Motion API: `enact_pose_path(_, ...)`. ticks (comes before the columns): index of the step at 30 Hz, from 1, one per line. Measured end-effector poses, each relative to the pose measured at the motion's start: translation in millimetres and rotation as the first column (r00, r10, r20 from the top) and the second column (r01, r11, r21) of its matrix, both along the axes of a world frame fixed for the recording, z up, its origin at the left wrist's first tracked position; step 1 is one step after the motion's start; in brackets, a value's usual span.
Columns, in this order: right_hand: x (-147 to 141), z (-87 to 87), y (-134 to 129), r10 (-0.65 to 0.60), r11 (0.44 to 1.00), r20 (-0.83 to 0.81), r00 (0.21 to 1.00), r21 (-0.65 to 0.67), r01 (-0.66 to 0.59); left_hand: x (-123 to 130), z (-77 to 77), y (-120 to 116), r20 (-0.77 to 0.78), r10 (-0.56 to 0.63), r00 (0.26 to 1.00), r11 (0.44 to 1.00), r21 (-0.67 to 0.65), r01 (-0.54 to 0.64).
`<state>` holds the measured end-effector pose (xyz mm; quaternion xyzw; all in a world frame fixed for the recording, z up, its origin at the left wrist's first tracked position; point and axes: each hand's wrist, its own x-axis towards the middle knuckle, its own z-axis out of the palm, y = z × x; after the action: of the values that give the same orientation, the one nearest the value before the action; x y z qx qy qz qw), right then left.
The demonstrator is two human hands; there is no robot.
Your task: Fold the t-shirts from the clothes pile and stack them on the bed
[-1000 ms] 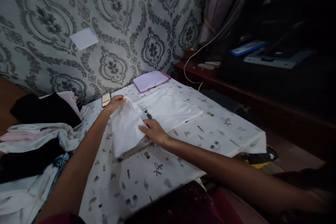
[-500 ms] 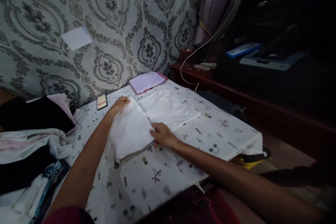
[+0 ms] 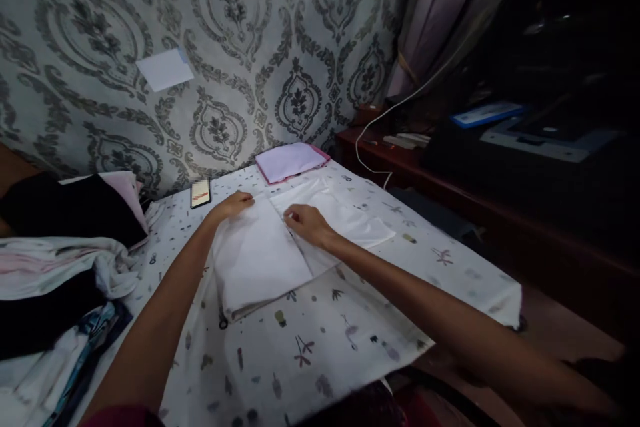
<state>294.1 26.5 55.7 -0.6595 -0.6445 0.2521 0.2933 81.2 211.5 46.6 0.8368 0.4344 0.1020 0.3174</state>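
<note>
A white cloth garment (image 3: 260, 260) lies partly folded on the patterned bed sheet, its folded layers to the left and a single loose part spreading to the right. My left hand (image 3: 236, 205) grips the garment's far left edge, thumb and fingers closed together. My right hand (image 3: 309, 223) is over the middle of the garment, close to the edge of the folded flap. Its fingers are curled in, and no raised cloth shows between them. Under it the flap lies mostly flat.
A phone (image 3: 201, 193) lies near the wall. Behind the garment rests a folded lilac and pink cloth (image 3: 290, 161). Piled clothes (image 3: 65, 267) sit at the left. A dark red ledge (image 3: 380, 153) with a white cable (image 3: 361, 140) runs along the right.
My right hand has moved away from me, from the flap's near edge to its middle, and let go. The flap lies flatter and further right. The view has shifted slightly.
</note>
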Motion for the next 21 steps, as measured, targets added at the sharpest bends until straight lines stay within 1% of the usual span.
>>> enact_pose_path(4,-20.6,-3.3,79.7,-0.047,0.998,-0.015,0.999,-0.034,0.046,-14.3,1.6,-1.8,0.015,-0.056,0.998,0.998,-0.010,0.056)
enact_pose_path(6,-29.5,-9.0,108.9,-0.056,0.997,-0.021,0.998,-0.055,0.054,-17.7,-1.7,-2.4,0.034,-0.077,0.996,0.997,-0.008,0.078)
enact_pose_path(8,-34.8,-16.7,128.3,-0.054,0.996,-0.030,0.998,-0.077,0.051,-19.8,-6.5,-1.8,0.052,-0.089,0.995,0.996,-0.004,0.089)
enact_pose_path(10,-36.8,-24.7,139.8,-0.051,0.994,-0.034,0.998,-0.097,0.047,-24.1,-10.6,-0.2,0.057,-0.091,0.994,0.996,0.001,0.091)
enact_pose_path(12,-36.9,-31.9,145.9,-0.054,0.993,-0.035,0.998,-0.104,0.050,-33.5,-11.9,1.3,0.043,-0.080,0.996,0.997,0.015,0.079)
enact_pose_path(18,-36.3,-46.2,151.7,-0.104,0.994,-0.045,0.994,-0.025,0.103,-85.0,-5.9,-3.4,-0.037,0.001,0.999,0.994,0.105,0.003)
enact_pose_path(21,-37.3,-50.0,152.3,-0.126,0.992,-0.015,0.992,-0.013,0.126,-101.6,-7.2,-10.1,-0.055,0.042,0.998,0.990,0.139,-0.034)
